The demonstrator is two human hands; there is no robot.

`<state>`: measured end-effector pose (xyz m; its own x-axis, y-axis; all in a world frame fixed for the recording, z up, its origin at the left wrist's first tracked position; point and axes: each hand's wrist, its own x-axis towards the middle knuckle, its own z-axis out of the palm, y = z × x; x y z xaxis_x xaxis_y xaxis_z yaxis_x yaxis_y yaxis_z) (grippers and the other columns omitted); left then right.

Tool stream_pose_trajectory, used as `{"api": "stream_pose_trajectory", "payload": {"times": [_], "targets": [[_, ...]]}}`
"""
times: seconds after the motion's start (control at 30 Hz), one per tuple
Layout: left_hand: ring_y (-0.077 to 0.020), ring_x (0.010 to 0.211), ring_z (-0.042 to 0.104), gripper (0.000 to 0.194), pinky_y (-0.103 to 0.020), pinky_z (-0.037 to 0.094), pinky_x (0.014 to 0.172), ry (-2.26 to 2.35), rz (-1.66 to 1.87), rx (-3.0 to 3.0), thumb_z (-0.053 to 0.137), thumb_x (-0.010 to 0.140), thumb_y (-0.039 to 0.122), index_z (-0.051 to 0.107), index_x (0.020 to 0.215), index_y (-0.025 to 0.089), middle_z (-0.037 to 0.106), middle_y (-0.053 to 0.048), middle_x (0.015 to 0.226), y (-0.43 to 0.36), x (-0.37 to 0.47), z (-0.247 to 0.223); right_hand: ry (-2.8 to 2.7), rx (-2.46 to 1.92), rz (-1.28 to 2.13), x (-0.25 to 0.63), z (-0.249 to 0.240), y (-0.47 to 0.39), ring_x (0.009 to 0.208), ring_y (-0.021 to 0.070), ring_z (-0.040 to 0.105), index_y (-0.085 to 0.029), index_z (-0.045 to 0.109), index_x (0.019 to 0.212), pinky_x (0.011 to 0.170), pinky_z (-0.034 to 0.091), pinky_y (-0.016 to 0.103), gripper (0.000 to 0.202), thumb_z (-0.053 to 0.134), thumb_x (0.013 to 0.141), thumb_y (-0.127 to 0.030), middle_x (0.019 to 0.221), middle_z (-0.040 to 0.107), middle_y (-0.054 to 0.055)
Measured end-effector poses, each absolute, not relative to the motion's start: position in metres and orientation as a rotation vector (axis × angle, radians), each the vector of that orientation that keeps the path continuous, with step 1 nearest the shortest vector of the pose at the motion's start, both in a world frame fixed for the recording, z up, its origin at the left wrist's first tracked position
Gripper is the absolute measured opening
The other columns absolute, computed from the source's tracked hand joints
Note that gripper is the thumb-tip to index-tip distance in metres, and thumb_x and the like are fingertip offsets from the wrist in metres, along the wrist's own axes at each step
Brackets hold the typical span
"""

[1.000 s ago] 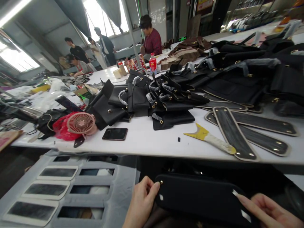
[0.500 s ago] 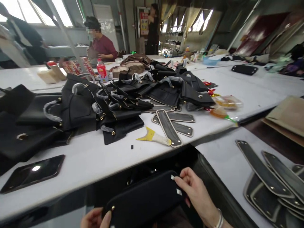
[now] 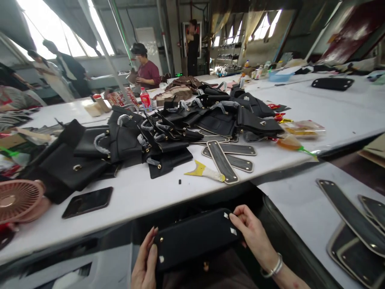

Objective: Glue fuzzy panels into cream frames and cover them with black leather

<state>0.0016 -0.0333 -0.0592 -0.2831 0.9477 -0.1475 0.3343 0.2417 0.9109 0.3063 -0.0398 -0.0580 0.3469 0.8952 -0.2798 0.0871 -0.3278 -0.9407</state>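
Note:
Low in front of me, below the table edge, is a black handbag (image 3: 195,240), its flat studded bottom panel turned up towards me. Three corners carry small white squares and one shows a gold stud. My left hand (image 3: 146,257) grips its left end, thumb on top and fingers at the far edge. My right hand (image 3: 251,230), with a silver bangle at the wrist, pinches the right end near a white square. A gold fitting (image 3: 206,265) shows under the near edge. The rest of the bag is hidden.
Black handbags (image 3: 126,138) lie heaped on the white table, with a phone (image 3: 88,202), a pink fan (image 3: 21,200) and a yellow-tipped tool (image 3: 204,171) nearby. Studded base panels (image 3: 222,161) overlap beside it; more panels (image 3: 349,212) are piled at right. Several people stand or sit beyond.
My view has swung left, bringing the fan into sight. The bag has been raised a little and levelled, and my left hand has come further up its left end.

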Motion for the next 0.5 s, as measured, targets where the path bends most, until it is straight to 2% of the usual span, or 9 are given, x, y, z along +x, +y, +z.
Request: {"api": "stream_pose_trajectory", "payload": {"times": [0.1,0.17,0.23,0.3,0.4,0.5], "targets": [[-0.0239,0.135,0.044,0.041,-0.043,0.033,0.115,1.764,1.017,1.416,0.041,0.097,0.041,0.055,0.132,0.027,0.054,-0.002,0.141,-0.036,-0.01,-0.058,-1.187,-1.791,0.705,0.31,-0.05,-0.046,0.055,0.0168,0.053,-0.022,0.055,0.089,0.049,0.046,0.028,0.037,0.049,0.091,-0.058,0.063,0.053,-0.002],[-0.0216,0.14,0.037,0.04,-0.044,0.025,0.119,1.77,1.022,1.829,0.04,0.098,0.029,0.052,0.136,0.029,0.049,0.0,0.146,-0.036,-0.01,-0.051,-1.463,-1.778,0.261,0.304,-0.039,-0.049,0.077,0.0234,0.063,-0.02,0.06,0.104,0.07,0.052,0.036,0.036,0.046,0.096,-0.051,0.083,0.065,0.005],[-0.0196,0.143,0.029,0.045,-0.043,0.013,0.122,1.7,0.978,2.341,0.043,0.095,0.019,0.047,0.139,0.028,0.048,0.002,0.147,-0.035,0.0,-0.038,-1.763,-1.669,-0.092,0.29,-0.027,-0.05,0.105,0.0285,0.06,-0.016,0.057,0.124,0.092,0.047,0.043,0.038,0.043,0.1,-0.042,0.113,0.066,0.011],[-0.0192,0.145,0.023,0.049,-0.044,0.001,0.122,1.553,0.87,2.753,0.047,0.092,0.016,0.047,0.14,0.026,0.051,0.004,0.145,-0.034,0.017,-0.027,-2.076,-1.515,-0.284,0.271,-0.017,-0.052,0.124,0.0298,0.05,-0.013,0.05,0.136,0.103,0.039,0.044,0.044,0.044,0.1,-0.038,0.134,0.058,0.01],[-0.0181,0.145,0.024,0.041,-0.042,-0.004,0.122,1.339,0.871,3.038,0.05,0.09,0.025,0.057,0.13,0.024,0.059,0.006,0.136,-0.031,0.037,-0.022,-2.375,-1.245,-0.492,0.249,-0.014,-0.054,0.124,0.0278,0.051,-0.013,0.055,0.133,0.099,0.043,0.039,0.052,0.049,0.096,-0.049,0.137,0.056,0.006],[-0.0175,0.131,0.045,0.035,-0.04,0.001,0.122,1.261,1.013,3.12,0.045,0.094,0.037,0.065,0.12,0.024,0.066,0.007,0.127,-0.028,0.039,-0.036,-2.423,-1.108,-0.668,0.256,-0.024,-0.054,0.112,0.0232,0.061,-0.015,0.064,0.122,0.088,0.05,0.033,0.05,0.051,0.094,-0.053,0.129,0.062,0.005]]}}
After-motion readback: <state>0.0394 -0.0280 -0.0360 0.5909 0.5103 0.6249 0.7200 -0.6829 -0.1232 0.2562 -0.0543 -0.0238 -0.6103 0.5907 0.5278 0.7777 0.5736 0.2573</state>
